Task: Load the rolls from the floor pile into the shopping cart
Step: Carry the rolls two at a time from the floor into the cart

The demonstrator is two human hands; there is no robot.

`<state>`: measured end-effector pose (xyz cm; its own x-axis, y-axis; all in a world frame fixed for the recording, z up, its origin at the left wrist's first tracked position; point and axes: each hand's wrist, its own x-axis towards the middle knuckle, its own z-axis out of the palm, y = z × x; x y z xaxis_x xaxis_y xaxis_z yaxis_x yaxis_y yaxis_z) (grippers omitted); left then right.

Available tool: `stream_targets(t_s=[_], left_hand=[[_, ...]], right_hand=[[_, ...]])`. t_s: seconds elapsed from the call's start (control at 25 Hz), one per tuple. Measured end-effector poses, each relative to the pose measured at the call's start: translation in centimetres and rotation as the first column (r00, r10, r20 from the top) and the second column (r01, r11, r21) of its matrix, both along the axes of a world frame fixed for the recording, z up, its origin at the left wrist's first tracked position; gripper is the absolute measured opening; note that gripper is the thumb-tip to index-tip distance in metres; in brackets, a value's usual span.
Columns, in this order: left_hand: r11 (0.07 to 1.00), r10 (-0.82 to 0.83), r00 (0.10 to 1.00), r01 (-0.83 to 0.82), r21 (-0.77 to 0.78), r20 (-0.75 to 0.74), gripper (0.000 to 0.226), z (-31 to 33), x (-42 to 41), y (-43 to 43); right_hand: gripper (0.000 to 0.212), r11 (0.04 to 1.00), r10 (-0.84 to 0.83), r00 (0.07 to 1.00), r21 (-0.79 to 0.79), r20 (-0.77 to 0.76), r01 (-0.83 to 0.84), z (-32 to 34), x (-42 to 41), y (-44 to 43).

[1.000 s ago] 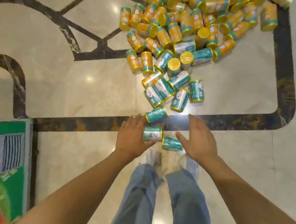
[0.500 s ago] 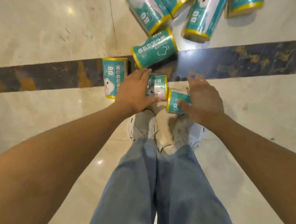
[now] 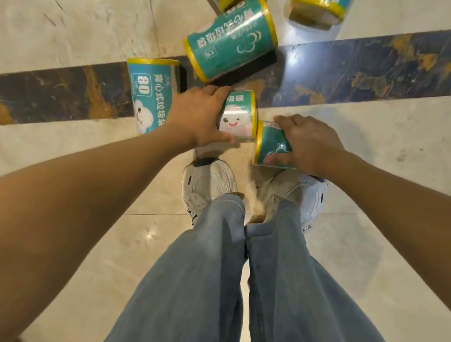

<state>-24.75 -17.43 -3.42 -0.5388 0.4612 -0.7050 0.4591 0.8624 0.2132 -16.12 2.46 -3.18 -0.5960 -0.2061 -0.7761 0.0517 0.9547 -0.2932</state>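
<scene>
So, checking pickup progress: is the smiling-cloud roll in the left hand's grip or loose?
Gripped: the left hand curls fingers and thumb round the smiling-cloud roll. Lifted or not, cannot tell.

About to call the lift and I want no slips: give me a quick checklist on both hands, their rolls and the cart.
1. Grip of left hand on smiling-face roll: ok, fingers and thumb curl round it.
2. Grip of right hand on second roll: ok.
3. Both held rolls off the floor: cannot tell.
4. The 80 roll apart from the left hand: cannot tell; they overlap in this view.
5. The shopping cart in sight: not ok, out of view.
</scene>
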Motion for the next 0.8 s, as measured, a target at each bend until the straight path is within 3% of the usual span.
stream_targets(t_s=[0.08, 0.2, 0.32, 0.44, 0.56, 0.8], left_hand=[[1.000, 0.025, 1.000, -0.025, -0.007, -0.018, 0.093, 0.7, 0.1, 0.0], [0.965, 0.259, 0.965, -0.258, 0.039, -0.030, 0.085, 3.6, 0.9, 0.0], [0.798, 0.585, 0.810, -0.583, 0.152, 0.037, 0.072, 9.0, 1.0, 0.4], [0.654, 0.733, 0.676, -0.730, 0.197, 0.070, 0.063, 15.6, -0.8, 1.7], [0.589, 0.772, 0.630, -0.757, 0.284, 0.078, 0.058, 24.3, -5.0, 4.7], [0.456, 0.811, 0.579, -0.719, 0.524, 0.088, 0.067, 43.4, -12.8, 12.4]], right_hand=[[0.084, 1.000, 0.001, 1.000, 0.001, 0.006, -0.001, 0.5, -0.5, 0.1], [0.075, 0.968, -0.250, 0.967, -0.021, -0.050, 0.249, 3.4, -1.2, 0.4], [0.068, 0.842, -0.537, 0.839, -0.105, -0.085, 0.529, 8.5, -1.8, 1.3], [0.063, 0.671, -0.742, 0.664, -0.136, -0.095, 0.729, 14.8, -3.5, 2.1], [0.059, 0.492, -0.870, 0.476, -0.240, -0.124, 0.837, 23.6, -7.3, 4.2], [0.057, 0.307, -0.945, 0.213, -0.446, -0.249, 0.841, 43.1, -15.6, 9.6]])
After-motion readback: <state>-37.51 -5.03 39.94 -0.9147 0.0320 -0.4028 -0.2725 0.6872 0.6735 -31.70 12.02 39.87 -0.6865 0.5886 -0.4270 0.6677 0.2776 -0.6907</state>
